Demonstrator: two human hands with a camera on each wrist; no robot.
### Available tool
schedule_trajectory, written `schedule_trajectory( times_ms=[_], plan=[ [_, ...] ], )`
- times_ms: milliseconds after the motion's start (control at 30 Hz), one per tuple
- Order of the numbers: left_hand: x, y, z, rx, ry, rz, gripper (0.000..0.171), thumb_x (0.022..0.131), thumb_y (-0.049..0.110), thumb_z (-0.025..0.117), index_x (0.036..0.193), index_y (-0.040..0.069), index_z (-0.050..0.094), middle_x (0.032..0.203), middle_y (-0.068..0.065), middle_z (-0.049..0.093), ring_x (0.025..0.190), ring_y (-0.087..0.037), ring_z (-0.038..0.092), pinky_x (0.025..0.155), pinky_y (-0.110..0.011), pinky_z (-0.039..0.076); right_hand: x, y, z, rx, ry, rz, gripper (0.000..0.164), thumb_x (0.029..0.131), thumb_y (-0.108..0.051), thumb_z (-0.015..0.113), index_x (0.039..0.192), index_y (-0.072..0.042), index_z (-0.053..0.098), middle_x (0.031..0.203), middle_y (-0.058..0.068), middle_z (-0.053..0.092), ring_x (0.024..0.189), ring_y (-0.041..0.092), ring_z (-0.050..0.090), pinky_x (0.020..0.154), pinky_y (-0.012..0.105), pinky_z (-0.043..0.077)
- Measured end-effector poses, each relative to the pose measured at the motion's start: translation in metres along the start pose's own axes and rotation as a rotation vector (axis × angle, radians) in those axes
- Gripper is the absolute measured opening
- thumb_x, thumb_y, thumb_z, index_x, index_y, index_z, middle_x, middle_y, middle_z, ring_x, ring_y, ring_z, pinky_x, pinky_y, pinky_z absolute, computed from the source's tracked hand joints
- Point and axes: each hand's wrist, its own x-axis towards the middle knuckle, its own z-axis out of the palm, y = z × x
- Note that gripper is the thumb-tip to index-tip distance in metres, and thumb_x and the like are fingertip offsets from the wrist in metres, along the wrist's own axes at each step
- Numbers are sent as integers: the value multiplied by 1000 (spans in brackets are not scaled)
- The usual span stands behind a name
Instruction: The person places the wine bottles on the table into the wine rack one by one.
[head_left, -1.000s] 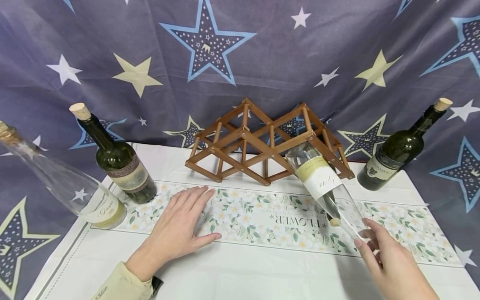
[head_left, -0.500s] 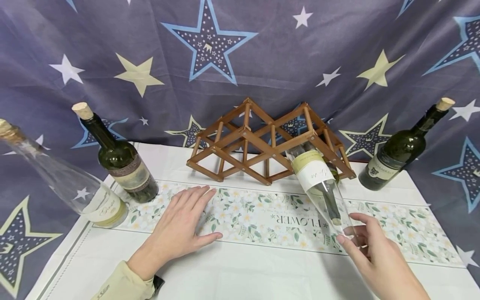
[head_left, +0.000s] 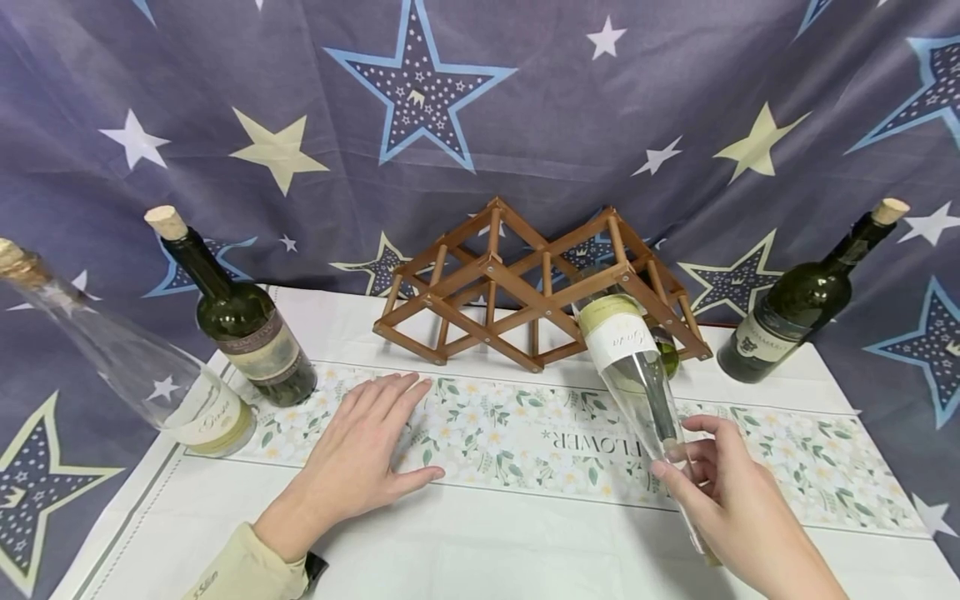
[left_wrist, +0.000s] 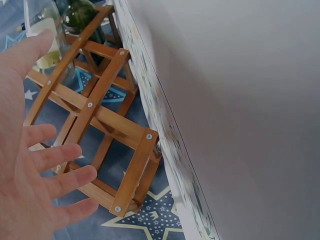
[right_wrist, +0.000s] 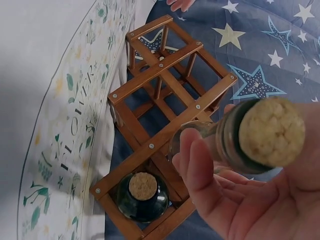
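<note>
My right hand [head_left: 731,492] grips the neck of a clear wine bottle [head_left: 621,342] with a white and yellow label. Its base end reaches into an opening at the right part of the wooden wine rack [head_left: 491,265], and the neck slopes down toward me. The bottle's cork [right_wrist: 272,131] faces the right wrist view. Below it a green wine bottle [right_wrist: 143,202] lies in a lower opening, cork outward; in the head view it is partly hidden behind the clear one. My left hand [head_left: 360,450] hovers low over the table runner, fingers extended, holding nothing.
Left of the rack stand a dark green wine bottle [head_left: 255,342] and another clear bottle [head_left: 202,408], both corked. Another dark green bottle [head_left: 787,308] stands to the right. A star-patterned curtain [head_left: 570,108] hangs behind, and a floral runner [head_left: 495,450] crosses the white tabletop.
My right hand has moved left, swinging the clear bottle's neck left and turning its label more toward the front. More of the green bottle beneath shows now. My left hand has stayed in place.
</note>
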Motion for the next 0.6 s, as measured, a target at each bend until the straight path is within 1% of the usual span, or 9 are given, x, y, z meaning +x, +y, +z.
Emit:
schedule_trajectory(
  times_ms=[167, 267, 433, 600],
  plan=[
    [-1, 0, 0, 6, -17, 0, 102, 77, 78, 61, 153, 14, 39, 152, -9, 40, 138, -29, 35, 114, -48, 22, 6, -4, 2, 14, -24, 29, 54, 93, -33, 70, 131, -7, 41, 93, -4, 70, 72, 4, 60, 58, 24, 50],
    [-1, 0, 1, 7, -15, 5, 102, 77, 78, 60, 152, 13, 40, 152, -9, 40, 138, -29, 35, 114, -48, 22, 10, -6, 4, 29, -34, 43, 56, 93, -35, 70, 130, -7, 40, 92, -4, 69, 72, 5, 59, 57, 25, 49],
    [-1, -1, 1, 10, -6, 9, 102, 76, 78, 61, 152, 13, 41, 152, -10, 41, 138, -30, 36, 113, -52, 24, 17, -10, 6, 53, -34, 51, 59, 93, -38, 69, 131, -6, 39, 91, -5, 70, 72, 6, 60, 58, 25, 49],
    [-3, -1, 2, 18, -22, -4, 103, 75, 78, 62, 154, 15, 38, 155, -10, 38, 140, -32, 34, 113, -56, 22, 23, -15, 7, 72, -45, 72, 61, 93, -42, 68, 132, -6, 38, 92, -4, 70, 73, 7, 60, 60, 26, 49]
  ],
)
